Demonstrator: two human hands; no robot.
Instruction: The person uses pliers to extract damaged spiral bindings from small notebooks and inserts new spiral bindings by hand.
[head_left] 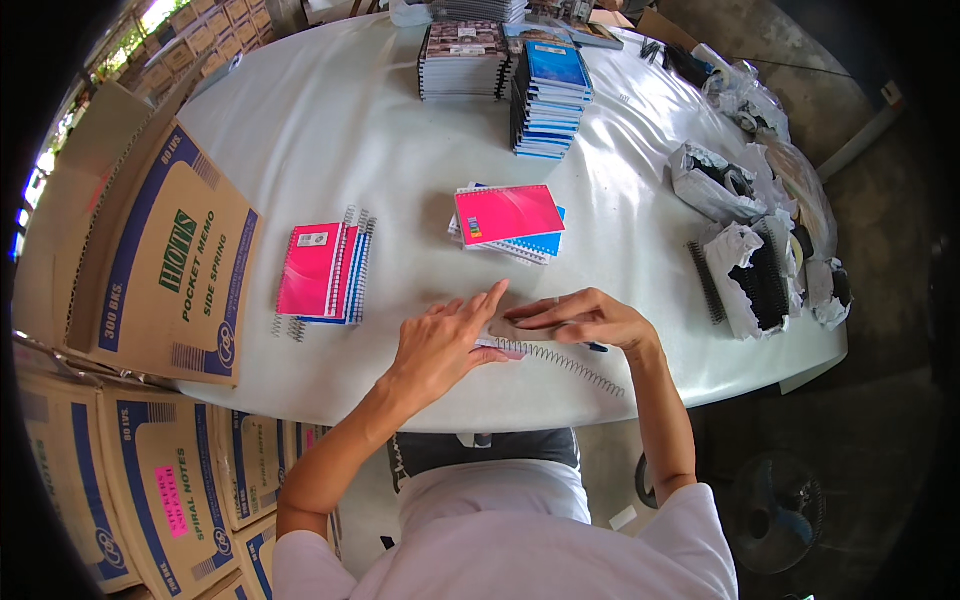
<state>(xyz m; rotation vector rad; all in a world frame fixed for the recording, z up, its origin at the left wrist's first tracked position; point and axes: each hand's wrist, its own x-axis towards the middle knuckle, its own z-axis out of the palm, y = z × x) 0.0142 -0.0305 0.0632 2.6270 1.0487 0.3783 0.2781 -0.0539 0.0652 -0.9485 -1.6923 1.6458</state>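
Grip, left hand (432, 342): fingers and thumb closed on a small notebook (512, 348) at the table's (390, 170) near side. Right hand (592, 322): half-curled alongside, hold unclear. Wire coil (573, 364) trails free; probably light, springy, easily bent. Best pinched near the pages.

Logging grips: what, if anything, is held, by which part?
A notebook, by its left end, in the left hand; whether the right hand grips it is unclear.

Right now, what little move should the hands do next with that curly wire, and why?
Perhaps the right hand could gently twist the wire coil along the notebook: a long stretch sticks out to the right, and the left hand is on the notebook, so could steady it.
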